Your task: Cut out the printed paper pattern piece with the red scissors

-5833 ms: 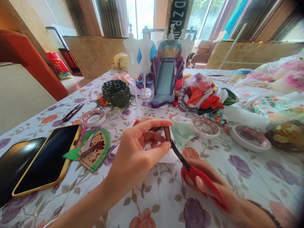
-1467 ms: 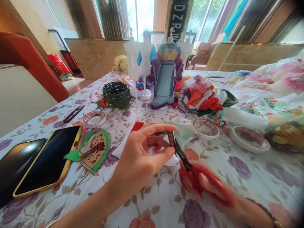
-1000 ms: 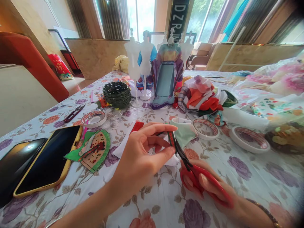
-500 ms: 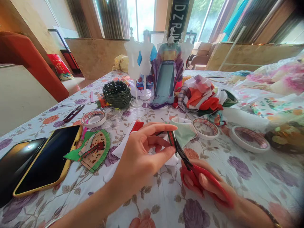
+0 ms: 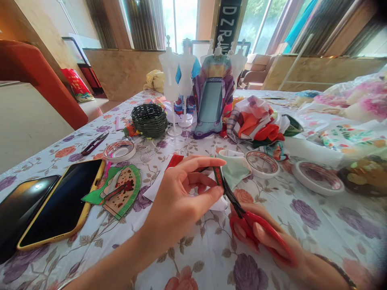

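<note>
My left hand point(image 5: 178, 201) pinches a small piece of patterned paper point(image 5: 218, 176) with a red, green and black strip, holding it above a white sheet point(image 5: 157, 183) on the flowered tablecloth point(image 5: 211, 257). My right hand point(image 5: 266, 237) has its fingers through the handles of red scissors point(image 5: 256, 229). The dark blades point up and left and meet the strip just below my left fingertips. A light green paper piece point(image 5: 234, 169) lies just behind the strip.
Two phones point(image 5: 60, 201) lie at the left beside a green printed cutout point(image 5: 121, 191). Tape rolls point(image 5: 119, 151), black snips point(image 5: 93, 143), a dark woven basket point(image 5: 149, 119), small mannequins with a blue dress point(image 5: 211, 96) and piled fabric point(image 5: 260, 121) stand behind.
Since the oldest frame the scissors have worked a little further along the strip and my hands sit slightly lower and to the right. Over the last second almost nothing has moved.
</note>
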Demonstrator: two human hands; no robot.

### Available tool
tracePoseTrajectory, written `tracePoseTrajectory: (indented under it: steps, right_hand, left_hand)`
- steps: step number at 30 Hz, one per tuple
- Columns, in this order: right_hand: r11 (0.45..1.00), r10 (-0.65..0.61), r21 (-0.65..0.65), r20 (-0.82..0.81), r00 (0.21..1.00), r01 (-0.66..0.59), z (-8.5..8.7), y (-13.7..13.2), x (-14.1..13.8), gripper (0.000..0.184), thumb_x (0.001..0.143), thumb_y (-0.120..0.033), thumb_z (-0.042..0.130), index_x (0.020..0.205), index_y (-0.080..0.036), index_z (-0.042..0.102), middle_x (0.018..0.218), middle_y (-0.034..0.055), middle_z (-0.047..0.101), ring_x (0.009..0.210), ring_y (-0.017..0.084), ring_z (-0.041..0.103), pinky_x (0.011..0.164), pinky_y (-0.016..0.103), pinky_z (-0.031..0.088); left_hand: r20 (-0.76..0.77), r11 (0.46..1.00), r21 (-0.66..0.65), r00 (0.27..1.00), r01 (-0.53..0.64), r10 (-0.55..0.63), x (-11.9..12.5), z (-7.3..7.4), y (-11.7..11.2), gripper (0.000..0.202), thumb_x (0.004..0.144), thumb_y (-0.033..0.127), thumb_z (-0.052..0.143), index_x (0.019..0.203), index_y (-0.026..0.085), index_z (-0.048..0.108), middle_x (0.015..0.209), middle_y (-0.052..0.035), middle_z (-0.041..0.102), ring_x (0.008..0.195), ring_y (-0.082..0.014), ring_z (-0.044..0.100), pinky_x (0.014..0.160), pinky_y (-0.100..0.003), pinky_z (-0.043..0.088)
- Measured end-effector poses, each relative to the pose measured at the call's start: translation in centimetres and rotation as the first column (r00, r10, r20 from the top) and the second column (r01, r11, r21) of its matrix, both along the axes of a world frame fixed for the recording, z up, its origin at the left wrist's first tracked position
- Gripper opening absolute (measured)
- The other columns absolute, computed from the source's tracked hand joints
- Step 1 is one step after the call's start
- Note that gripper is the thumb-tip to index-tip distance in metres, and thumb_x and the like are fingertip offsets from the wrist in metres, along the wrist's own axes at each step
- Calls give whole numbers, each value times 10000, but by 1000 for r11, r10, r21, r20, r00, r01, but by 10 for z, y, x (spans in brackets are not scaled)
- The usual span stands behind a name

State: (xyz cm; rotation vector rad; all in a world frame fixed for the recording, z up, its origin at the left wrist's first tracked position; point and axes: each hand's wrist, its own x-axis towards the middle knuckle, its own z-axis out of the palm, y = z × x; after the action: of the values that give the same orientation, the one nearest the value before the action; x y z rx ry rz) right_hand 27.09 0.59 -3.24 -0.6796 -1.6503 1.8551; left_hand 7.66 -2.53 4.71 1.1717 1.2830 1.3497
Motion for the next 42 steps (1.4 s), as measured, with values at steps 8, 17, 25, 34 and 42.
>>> tracePoseTrajectory:
  steps: [8, 17, 25, 34, 42]
  right_hand:
    - [1000, -13, 9, 4, 1000, 13, -2, -2, 0, 432, 879, -640, 581, 884, -208, 583, 686, -25, 489, 508, 86, 364, 484, 235, 329]
    - [998, 31, -49, -81, 996, -35, -15, -1, 3, 413, 919, -596, 560, 1108, -231, 600, 713, -38, 474, 525, 79, 353, 521, 234, 317]
    - [998, 46, -37, -91, 995, -49, -15, -1, 4, 415, 930, -588, 549, 1176, -258, 591, 712, -39, 464, 539, 84, 355, 524, 225, 327]
    - [999, 25, 27, -11, 1000, -25, -6, 1, 1, 378, 924, -594, 549, 909, -217, 579, 676, -29, 473, 543, 100, 370, 509, 236, 335]
    - [999, 34, -13, -61, 998, -35, -17, 0, 5, 401, 950, -579, 519, 1170, -251, 588, 722, -38, 463, 548, 89, 354, 519, 226, 331]
  left_hand:
    - [-3, 1000, 12, 1000, 1, -1, 0, -1, 0, 255, 722, 126, 738, 957, 225, 740, 1076, -10, 705, 687, -74, 635, 583, -193, 457]
    - [6, 1000, -3, 1000, 7, -7, 1, -1, -1, 265, 728, 121, 729, 972, 224, 737, 1088, -21, 707, 703, -91, 649, 596, -208, 469]
    - [9, 1000, 6, 1000, 10, -10, 0, -2, -1, 254, 726, 119, 727, 957, 226, 734, 1056, -8, 706, 694, -80, 637, 595, -208, 461]
    - [16, 1000, 10, 1000, 17, -17, 0, -1, 0, 245, 727, 121, 728, 947, 227, 733, 1028, -2, 690, 703, -84, 637, 612, -216, 459]
    - [9, 999, 25, 1000, 25, -25, -1, -3, 0, 256, 726, 104, 719, 952, 224, 735, 1039, 3, 685, 695, -71, 633, 593, -201, 448]
